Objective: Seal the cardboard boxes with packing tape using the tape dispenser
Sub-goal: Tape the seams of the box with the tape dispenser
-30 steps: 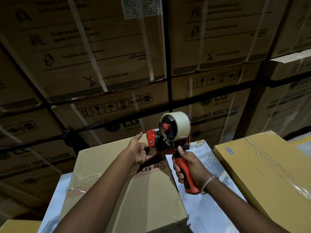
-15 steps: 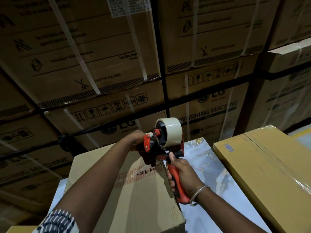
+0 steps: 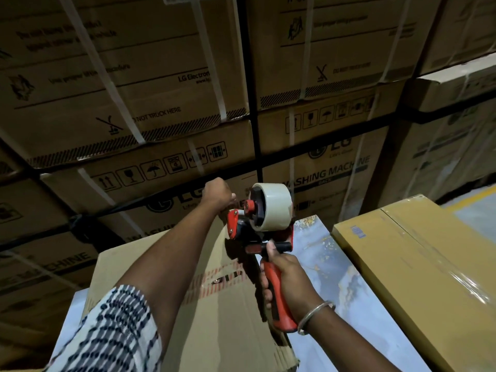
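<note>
Standing right here watching: the right hand [image 3: 288, 280] has its fingers wrapped tight around the red handle of the dispenser [image 3: 261, 229], held up over the far end of the box [image 3: 214, 304]. The tape roll [image 3: 273, 205] sits on top of it, whitish and pretty full. The left hand [image 3: 218, 193] is out at the far top edge of the box, fingers curled in a fist just beside the dispenser's nose; looks like it's pinching the tape end, but honestly I can't tell. The box lies on a pale marbled table [image 3: 335, 264], with a second, film-wrapped box [image 3: 418, 269] to its right. Strapped washing machine cartons [image 3: 161, 89] are stacked behind.
</note>
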Demonstrator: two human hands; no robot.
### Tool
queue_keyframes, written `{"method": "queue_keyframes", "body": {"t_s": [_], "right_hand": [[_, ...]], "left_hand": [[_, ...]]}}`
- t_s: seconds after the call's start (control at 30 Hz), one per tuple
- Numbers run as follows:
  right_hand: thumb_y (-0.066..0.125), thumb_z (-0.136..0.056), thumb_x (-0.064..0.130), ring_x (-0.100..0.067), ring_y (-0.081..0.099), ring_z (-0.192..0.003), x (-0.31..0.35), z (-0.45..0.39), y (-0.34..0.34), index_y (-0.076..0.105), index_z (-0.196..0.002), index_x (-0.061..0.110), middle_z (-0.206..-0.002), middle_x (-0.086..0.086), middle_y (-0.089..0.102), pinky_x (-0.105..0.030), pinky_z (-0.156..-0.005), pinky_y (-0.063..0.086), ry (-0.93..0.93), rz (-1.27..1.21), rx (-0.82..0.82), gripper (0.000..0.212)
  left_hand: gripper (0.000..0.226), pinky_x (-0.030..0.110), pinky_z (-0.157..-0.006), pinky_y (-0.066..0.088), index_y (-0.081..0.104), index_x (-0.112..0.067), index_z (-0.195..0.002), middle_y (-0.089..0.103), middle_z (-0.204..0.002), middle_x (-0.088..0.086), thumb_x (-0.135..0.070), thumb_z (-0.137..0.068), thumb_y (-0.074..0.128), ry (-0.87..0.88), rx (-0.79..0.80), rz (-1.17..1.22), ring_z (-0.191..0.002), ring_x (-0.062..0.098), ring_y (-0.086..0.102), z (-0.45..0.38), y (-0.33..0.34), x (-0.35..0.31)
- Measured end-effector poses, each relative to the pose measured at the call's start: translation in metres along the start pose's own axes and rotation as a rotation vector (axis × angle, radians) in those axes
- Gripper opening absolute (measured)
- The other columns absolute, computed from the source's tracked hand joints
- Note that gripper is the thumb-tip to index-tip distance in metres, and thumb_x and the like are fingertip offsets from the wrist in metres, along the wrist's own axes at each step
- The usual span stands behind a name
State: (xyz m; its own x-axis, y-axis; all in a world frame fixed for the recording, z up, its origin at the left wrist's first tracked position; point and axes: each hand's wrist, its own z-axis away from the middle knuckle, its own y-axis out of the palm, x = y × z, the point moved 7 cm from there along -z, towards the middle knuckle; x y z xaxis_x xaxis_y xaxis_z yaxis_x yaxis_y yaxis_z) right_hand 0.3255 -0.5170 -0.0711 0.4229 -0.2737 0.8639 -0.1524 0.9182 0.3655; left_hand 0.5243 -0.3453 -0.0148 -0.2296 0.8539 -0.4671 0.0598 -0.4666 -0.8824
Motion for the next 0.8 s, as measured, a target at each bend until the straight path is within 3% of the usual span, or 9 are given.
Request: {"method": "queue_keyframes", "body": {"t_s": [0.07,0.23,0.4,0.57,0.63,0.7,0.8], "right_hand": [[0.052,-0.096,0.057,-0.02,0.038,-0.041,-0.003,0.0,0.002,0.049,-0.084,0.006,-0.058,-0.01,0.044,-0.023,-0.044,0.031,0.011,-0.007,-0.004,0.052],[0.052,-0.096,0.057,-0.02,0.037,-0.039,-0.008,0.002,0.004,0.05,-0.079,0.005,-0.058,-0.011,0.043,-0.022,-0.043,0.032,0.014,-0.052,-0.012,0.054],[0.05,-0.096,0.057,-0.021,0.039,-0.04,-0.002,0.001,0.006,0.05,-0.069,0.007,-0.057,-0.012,0.044,-0.024,-0.044,0.035,-0.018,-0.015,-0.005,0.057],[0.05,-0.093,0.058,-0.02,0.04,-0.04,-0.001,-0.001,0.007,0.051,-0.075,0.006,-0.058,-0.012,0.046,-0.025,-0.044,0.034,0.004,-0.005,-0.015,0.056],[0.051,-0.091,0.059,-0.02,0.039,-0.04,-0.003,-0.002,0.007,0.051,-0.078,0.005,-0.058,-0.012,0.046,-0.025,-0.043,0.034,0.016,-0.004,-0.012,0.056],[0.052,-0.087,0.061,-0.02,0.039,-0.04,-0.005,-0.003,0.007,0.052,-0.078,0.005,-0.058,-0.011,0.046,-0.024,-0.042,0.034,0.03,-0.007,-0.01,0.057],[0.054,-0.082,0.064,-0.019,0.038,-0.039,-0.006,-0.005,0.005,0.053,-0.073,0.008,-0.058,-0.011,0.045,-0.022,-0.041,0.034,0.054,-0.019,-0.018,0.057]], "left_hand": [[0.014,0.031,-0.065,0.046,0.075,-0.005,-0.083,0.068,-0.076,0.007,-0.015,-0.089,0.068,-0.006,0.002,-0.003,-0.077,0.021,0.063,-0.006,0.002,0.0],[0.018,0.036,-0.08,0.056,0.078,-0.005,-0.085,0.073,-0.087,0.011,-0.018,-0.092,0.067,0.008,0.08,0.001,-0.088,0.025,0.069,-0.018,0.016,0.005],[0.021,0.031,-0.072,0.05,0.076,-0.007,-0.093,0.07,-0.09,0.007,-0.027,-0.09,0.073,0.008,0.092,-0.023,-0.087,0.02,0.065,-0.028,0.025,0.015],[0.023,0.026,-0.061,0.042,0.073,-0.007,-0.09,0.07,-0.092,0.007,-0.03,-0.089,0.074,-0.028,0.107,-0.041,-0.086,0.019,0.064,-0.033,0.031,0.026],[0.025,0.029,-0.064,0.042,0.071,-0.004,-0.089,0.068,-0.091,0.008,-0.029,-0.09,0.072,-0.052,0.108,-0.049,-0.085,0.02,0.062,-0.036,0.034,0.03],[0.019,0.029,-0.065,0.04,0.063,-0.005,-0.083,0.061,-0.088,0.008,-0.022,-0.093,0.064,-0.077,0.087,-0.038,-0.081,0.02,0.055,-0.033,0.034,0.03],[0.024,0.027,-0.05,0.033,0.059,-0.007,-0.071,0.059,-0.079,0.009,-0.018,-0.092,0.055,-0.075,0.046,-0.057,-0.064,0.016,0.049,-0.027,0.037,0.031]]}}
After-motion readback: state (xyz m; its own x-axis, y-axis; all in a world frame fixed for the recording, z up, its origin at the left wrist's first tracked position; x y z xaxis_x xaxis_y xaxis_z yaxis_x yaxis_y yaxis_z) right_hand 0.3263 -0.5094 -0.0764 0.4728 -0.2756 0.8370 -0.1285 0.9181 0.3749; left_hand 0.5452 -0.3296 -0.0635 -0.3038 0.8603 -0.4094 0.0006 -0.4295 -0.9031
